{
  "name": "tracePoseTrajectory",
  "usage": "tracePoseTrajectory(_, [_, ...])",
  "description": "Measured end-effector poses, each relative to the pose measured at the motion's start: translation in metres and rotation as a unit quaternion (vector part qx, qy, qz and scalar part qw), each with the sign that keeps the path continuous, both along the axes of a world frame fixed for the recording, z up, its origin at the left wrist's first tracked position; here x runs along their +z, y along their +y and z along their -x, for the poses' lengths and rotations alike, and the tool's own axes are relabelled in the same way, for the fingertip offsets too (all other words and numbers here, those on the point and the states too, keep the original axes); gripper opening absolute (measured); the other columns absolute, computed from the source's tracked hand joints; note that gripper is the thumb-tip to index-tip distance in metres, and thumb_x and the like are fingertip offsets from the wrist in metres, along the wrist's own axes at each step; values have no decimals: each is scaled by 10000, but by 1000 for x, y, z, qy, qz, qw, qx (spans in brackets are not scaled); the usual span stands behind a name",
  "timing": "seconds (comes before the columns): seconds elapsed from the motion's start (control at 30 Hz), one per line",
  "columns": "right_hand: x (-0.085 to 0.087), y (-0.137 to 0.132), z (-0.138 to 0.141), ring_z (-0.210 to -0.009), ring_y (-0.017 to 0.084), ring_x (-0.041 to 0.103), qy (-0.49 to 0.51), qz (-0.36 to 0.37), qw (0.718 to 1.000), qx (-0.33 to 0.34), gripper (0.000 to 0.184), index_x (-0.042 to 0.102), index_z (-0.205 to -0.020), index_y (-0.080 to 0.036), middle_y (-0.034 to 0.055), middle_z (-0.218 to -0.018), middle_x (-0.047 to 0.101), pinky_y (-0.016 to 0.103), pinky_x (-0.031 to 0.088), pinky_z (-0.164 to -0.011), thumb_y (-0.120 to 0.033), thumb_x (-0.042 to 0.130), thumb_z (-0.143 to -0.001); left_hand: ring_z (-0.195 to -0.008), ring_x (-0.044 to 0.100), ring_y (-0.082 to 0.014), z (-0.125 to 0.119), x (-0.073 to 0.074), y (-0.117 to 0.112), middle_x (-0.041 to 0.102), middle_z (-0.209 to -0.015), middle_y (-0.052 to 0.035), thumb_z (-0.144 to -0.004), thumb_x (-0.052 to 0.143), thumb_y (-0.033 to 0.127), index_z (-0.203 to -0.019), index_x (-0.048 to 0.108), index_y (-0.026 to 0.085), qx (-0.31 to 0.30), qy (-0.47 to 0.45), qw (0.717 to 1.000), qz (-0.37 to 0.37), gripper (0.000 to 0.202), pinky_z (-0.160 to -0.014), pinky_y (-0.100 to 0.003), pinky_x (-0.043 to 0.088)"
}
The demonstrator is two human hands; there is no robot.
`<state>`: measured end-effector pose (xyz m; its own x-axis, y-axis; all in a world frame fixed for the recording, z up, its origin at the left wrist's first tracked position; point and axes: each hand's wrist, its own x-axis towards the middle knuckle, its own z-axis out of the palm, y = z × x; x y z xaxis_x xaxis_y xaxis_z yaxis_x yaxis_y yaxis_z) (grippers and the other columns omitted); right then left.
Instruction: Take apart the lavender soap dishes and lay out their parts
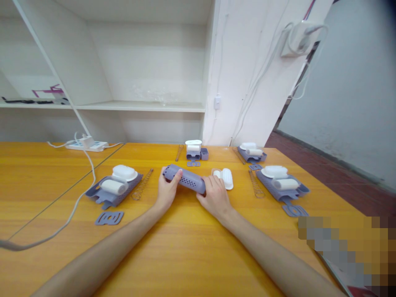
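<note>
A grey-purple plastic housing with rows of small holes is held above the middle of the table, tilted down to the right. My left hand grips its left end, thumb lying along the near side. Around its right end my right hand is closed, fingers over the top. Just behind the right hand lies a white oval plastic part, partly hidden by that hand. To the left of my left hand rests a coil spring.
Similar sets of grey-purple housings with white parts lie at left, right, back and back right. Flat grey plates sit by them. A white cable crosses the left side from a power strip.
</note>
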<state>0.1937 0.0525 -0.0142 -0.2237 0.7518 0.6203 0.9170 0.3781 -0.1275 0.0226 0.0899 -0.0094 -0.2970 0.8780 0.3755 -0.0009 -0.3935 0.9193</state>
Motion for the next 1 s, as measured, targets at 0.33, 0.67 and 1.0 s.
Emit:
tracePoseTrajectory(0.33, [2, -1, 0, -825, 238, 486, -13, -16, 1000, -4, 172, 558, -869, -168, 68, -826, 584, 346, 322, -724, -247, 578, -718, -925, 581, -147, -6, 3, -9, 540, -1037, -28, -767, 645, 380, -1034, 417, 230, -77, -1, 997, -31, 382, -809, -277, 484])
tracePoseTrajectory(0.67, [3, 4, -1, -757, 225, 498, -65, -59, 996, -8, 184, 551, -765, -168, 65, -748, 589, 364, 297, -731, -332, 597, -696, -896, 576, -151, -8, 6, -8, 553, -965, -25, -765, 647, 390, -982, 429, 213, -65, 1, 997, -38, 354, -811, -296, 485])
tracePoseTrajectory(1.0, [8, 3, 3, -756, 214, 486, -36, -31, 998, 37, 139, 525, -733, -181, 55, -743, 579, 347, 324, -748, -290, 596, -684, -855, 547, -134, -7, 4, -5, 511, -951, -4, -777, 618, 426, -983, 425, 236, -61, -25, 998, -14, 340, -759, -260, 482])
